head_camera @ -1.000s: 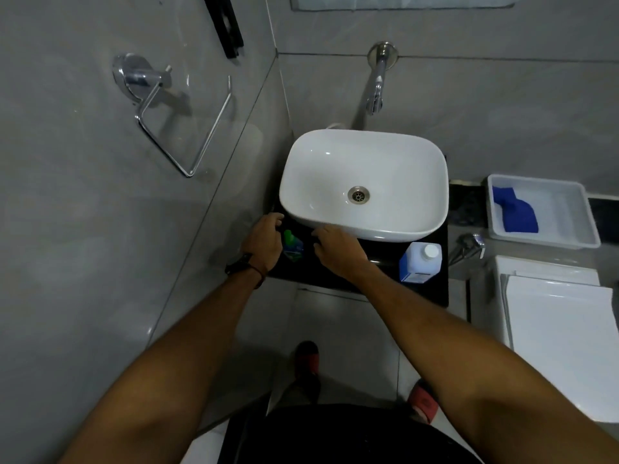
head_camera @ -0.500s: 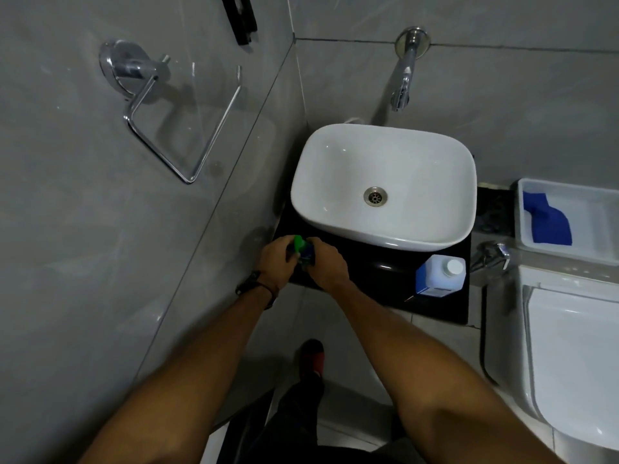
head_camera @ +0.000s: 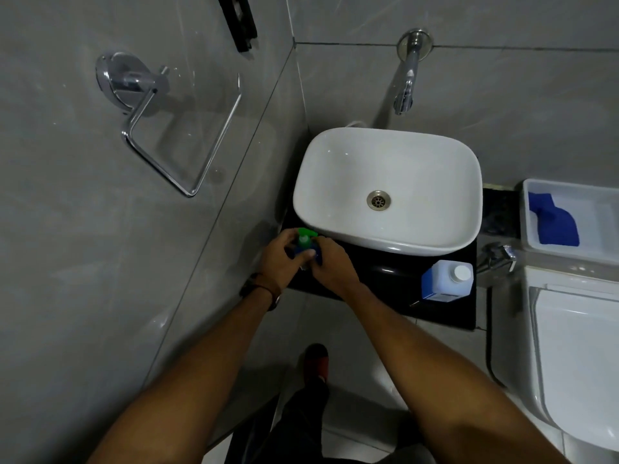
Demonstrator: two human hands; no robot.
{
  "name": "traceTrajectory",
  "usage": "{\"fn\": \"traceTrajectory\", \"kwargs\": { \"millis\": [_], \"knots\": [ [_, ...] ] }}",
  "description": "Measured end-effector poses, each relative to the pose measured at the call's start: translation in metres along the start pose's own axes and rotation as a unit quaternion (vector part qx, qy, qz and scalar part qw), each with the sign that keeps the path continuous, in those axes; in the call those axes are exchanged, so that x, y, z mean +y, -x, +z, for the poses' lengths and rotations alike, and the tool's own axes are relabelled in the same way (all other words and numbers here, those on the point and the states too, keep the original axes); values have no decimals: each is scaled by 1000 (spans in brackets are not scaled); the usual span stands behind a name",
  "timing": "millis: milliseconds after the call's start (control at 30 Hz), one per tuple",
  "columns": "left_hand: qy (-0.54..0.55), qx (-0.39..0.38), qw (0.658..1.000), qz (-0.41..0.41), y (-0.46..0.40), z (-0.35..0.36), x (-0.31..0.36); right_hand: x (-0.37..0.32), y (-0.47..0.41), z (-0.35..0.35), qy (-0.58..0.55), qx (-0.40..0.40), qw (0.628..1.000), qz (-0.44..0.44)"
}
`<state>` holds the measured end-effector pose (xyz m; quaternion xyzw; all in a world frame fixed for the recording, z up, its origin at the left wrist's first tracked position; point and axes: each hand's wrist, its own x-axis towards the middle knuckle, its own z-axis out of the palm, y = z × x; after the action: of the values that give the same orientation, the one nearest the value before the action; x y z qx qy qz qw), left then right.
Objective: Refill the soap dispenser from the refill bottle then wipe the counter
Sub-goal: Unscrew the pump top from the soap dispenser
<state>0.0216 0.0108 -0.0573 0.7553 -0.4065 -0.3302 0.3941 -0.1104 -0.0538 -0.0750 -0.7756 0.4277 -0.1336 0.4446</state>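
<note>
From the head view, both hands had closed in on the dispenser [head_camera: 304, 244] since a second before, when they lay apart on either side of it. The left hand [head_camera: 279, 259] wrapped its body; the right hand [head_camera: 330, 262] pinched it just under the green pump. It stood between them at the counter's [head_camera: 395, 289] left front corner, against the sink [head_camera: 388, 189]. The refill bottle [head_camera: 447, 279] stood capped well to the right, untouched, and the blue cloth [head_camera: 554, 222] lay in the tray [head_camera: 603, 229].
</note>
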Motion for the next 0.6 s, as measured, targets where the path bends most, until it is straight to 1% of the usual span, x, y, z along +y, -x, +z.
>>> {"fn": "traceTrajectory", "kwargs": {
  "millis": [33,100,200,333,433,567,600],
  "knots": [
    [19,-4,1000,19,0,-2,2,-2,-1,-5,-15,2,1000,-17],
    [45,18,998,36,-2,-6,5,-5,-4,-17,-25,5,999,-42],
    [76,69,994,27,-8,-12,17,-8,-10,-35,-17,7,997,-71],
    [101,66,992,41,-15,-15,43,-18,-15,-57,-20,21,993,-112],
    [156,56,985,55,-18,-17,69,-28,-17,-76,-44,37,990,-128],
    [190,82,975,81,-21,-23,108,-45,-15,-106,-67,54,985,-148],
    [201,74,972,95,-22,-24,119,-50,-14,-113,-76,61,983,-153]
  ]
}}
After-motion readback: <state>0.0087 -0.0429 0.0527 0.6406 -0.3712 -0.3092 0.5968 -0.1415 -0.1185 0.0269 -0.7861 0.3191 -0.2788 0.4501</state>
